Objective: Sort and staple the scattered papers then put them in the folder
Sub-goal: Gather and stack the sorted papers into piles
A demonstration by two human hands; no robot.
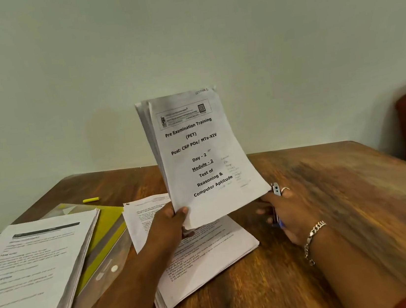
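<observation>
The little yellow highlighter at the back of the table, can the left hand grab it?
Probably not yet: the left hand grips the upright paper bundle, though the yellow highlighter lies uncovered.

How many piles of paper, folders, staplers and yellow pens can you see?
Paper piles: 3 (held pile, middle pile, left pile)
Folders: 1 (folder)
Staplers: 1 (stapler)
Yellow pens: 1 (pen)
Total: 6

Dim, soft indoor light, faint shadows on the wall [82, 66], motion blur rightward, wide-angle edge bending.
</observation>
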